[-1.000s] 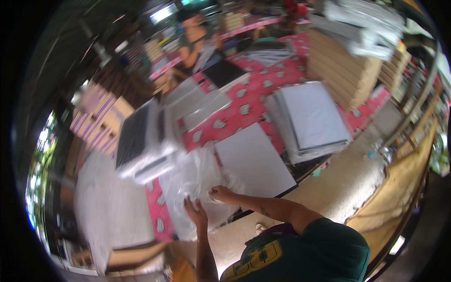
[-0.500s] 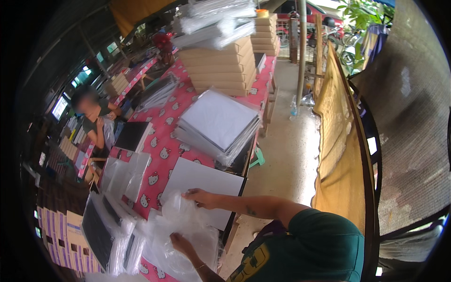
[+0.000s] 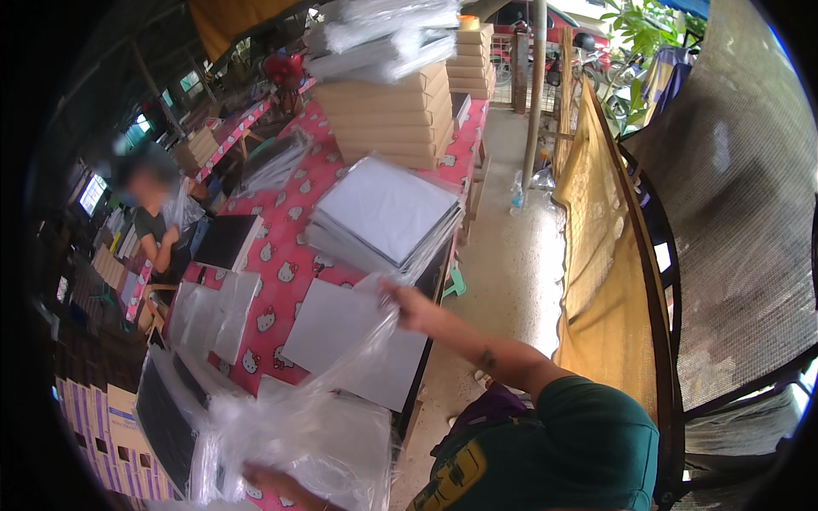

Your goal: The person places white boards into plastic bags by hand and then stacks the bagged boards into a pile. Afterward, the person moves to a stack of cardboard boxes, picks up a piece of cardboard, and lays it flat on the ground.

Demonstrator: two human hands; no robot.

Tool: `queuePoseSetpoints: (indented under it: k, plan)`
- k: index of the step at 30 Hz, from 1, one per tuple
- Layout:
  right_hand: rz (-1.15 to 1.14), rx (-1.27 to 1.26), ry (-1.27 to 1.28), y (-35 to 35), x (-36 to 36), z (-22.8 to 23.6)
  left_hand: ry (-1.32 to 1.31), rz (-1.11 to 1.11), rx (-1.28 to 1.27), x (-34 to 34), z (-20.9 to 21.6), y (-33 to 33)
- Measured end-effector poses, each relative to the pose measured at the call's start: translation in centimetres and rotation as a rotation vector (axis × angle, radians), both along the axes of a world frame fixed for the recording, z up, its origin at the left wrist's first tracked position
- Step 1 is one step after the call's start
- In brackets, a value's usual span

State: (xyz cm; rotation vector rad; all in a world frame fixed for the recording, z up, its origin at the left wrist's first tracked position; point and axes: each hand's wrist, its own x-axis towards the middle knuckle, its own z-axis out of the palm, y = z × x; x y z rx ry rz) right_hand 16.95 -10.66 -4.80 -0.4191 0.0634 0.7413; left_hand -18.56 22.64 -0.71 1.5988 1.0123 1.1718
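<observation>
A clear plastic bag is stretched between my hands over the table. My right hand pinches one end of it, above a white board with a dark edge. At the lower edge my left hand, slightly smeared, is closed on the bag's bunched part. Flat clear plastic lies beneath, near me. Beyond the white board rests a stack of plastic-wrapped white boards. Dark panels in plastic lean at the left, close to my left hand.
A pink patterned cloth covers the table. Brown cartons topped with plastic packs stand at the far end. A dark book-like block lies left. Another person sits beyond. A yellow sheet hangs at right.
My hands have moved apart: the right went forward and right, the left back toward the lower left. The bunched plastic bag is now drawn out between them.
</observation>
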Motion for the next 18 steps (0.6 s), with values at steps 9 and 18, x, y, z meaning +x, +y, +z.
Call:
queuePoseSetpoints:
  k: [9,18]
  plan:
    - [-0.381,-0.177,-0.374,-6.5,-3.0,12.5,1.438,-0.241,0.361,-5.7,3.0,-6.7]
    - [0.382,-0.323,-0.939,0.3,-14.2,10.0,0.21,-0.624,0.333,7.1,6.2,-18.8]
